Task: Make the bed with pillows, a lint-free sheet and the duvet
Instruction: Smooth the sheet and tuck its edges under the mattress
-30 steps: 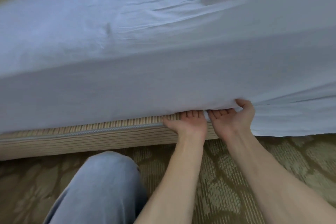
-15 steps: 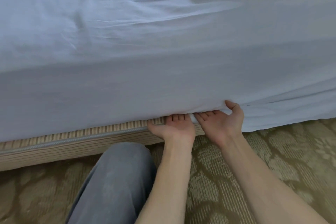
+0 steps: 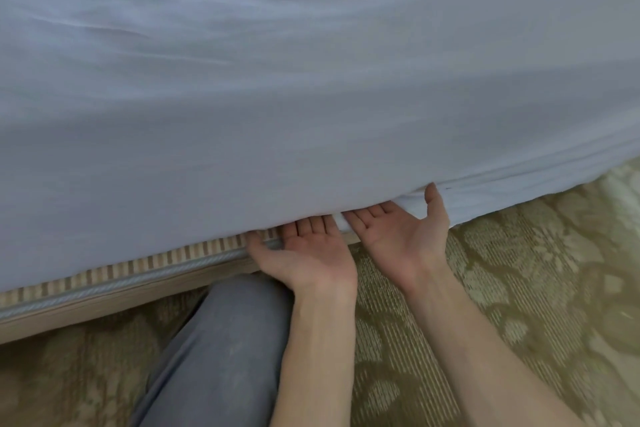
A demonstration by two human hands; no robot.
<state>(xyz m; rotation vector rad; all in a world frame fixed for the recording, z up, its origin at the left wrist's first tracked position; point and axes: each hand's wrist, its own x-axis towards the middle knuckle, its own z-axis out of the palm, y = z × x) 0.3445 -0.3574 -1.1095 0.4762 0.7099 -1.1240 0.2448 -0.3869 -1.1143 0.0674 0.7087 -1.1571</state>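
Observation:
A pale blue-white sheet [image 3: 277, 97] covers the mattress and hangs down its near side. My left hand [image 3: 308, 250] lies palm up at the sheet's lower edge, its straight fingers pushed under the mattress. Beside it, my right hand [image 3: 398, 232] is also palm up, its fingers under the hanging sheet and its thumb raised against the fabric. The fingertips of both hands are hidden by the sheet. To the right of my hands the sheet hangs loose to the floor; to the left it ends above the bed base.
The striped bed base [image 3: 121, 274] with a corded seam shows below the sheet at left. My knee in grey trousers [image 3: 225, 340] is on the patterned olive carpet [image 3: 519, 288], close to the base and under my left forearm.
The view has dropped and drawn nearer, so the pillows left the frame. My left hand has turned from palm down to palm up. Both hands stay at the sheet's lower edge.

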